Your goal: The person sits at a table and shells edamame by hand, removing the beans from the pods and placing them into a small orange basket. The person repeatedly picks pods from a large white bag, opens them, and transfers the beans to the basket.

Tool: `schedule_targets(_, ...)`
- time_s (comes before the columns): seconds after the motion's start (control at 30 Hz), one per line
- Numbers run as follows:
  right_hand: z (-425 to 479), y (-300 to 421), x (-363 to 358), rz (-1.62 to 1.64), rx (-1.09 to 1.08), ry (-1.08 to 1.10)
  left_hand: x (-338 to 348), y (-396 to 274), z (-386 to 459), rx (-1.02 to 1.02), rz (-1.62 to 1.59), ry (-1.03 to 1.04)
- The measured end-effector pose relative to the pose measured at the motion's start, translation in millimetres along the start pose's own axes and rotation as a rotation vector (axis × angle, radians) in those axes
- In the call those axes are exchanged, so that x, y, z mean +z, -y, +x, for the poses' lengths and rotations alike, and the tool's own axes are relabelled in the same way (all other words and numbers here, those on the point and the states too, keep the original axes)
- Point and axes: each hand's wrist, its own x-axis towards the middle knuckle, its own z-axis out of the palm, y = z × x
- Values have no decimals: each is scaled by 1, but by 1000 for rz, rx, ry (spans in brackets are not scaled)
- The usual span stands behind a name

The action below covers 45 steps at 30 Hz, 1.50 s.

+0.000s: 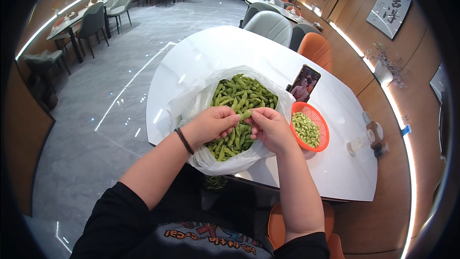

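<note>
A single green edamame pod (245,115) is pinched between both hands above an open white plastic bag (201,82). My left hand (215,124) grips the pod's left end with thumb and fingertips. At its right end, my right hand (268,126) holds it the same way. Under the hands, the bag is filled with unshelled edamame pods (248,91). Just right of my right hand stands an orange plastic colander (321,122), partly filled with shelled green beans (305,129). The fingers hide some of the pods beneath.
The bag and colander rest on a white marble-look table (215,46). Behind the colander, a smartphone (305,83) leans upright on a stand, its screen lit. Clear glass items (355,145) and a brown holder (376,138) sit at the right edge. Grey and orange chairs (316,50) line the far side.
</note>
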Motion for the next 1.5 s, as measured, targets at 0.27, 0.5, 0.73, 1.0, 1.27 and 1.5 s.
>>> schedule_targets(0.27,-4,-4,-4,-24,-50,58,-2,-1,-1,6,3,29)
schedule_targets(0.5,-8,-4,-6,-169,-69,56,-2,-2,-4,9,49,68)
schedule_targets(0.73,-6,-9,-7,-165,-141,50,-2,-2,-3,-27,70,82)
schedule_targets(1.0,-9,-2,2,57,-209,86,4,-22,-5,-74,-106,112)
schedule_targets(1.27,-2,-6,19,218,-207,76,11,-4,-2,-51,-499,55)
schedule_targets(1.5,0,-15,19,76,-120,81,4,15,0,-42,-547,30)
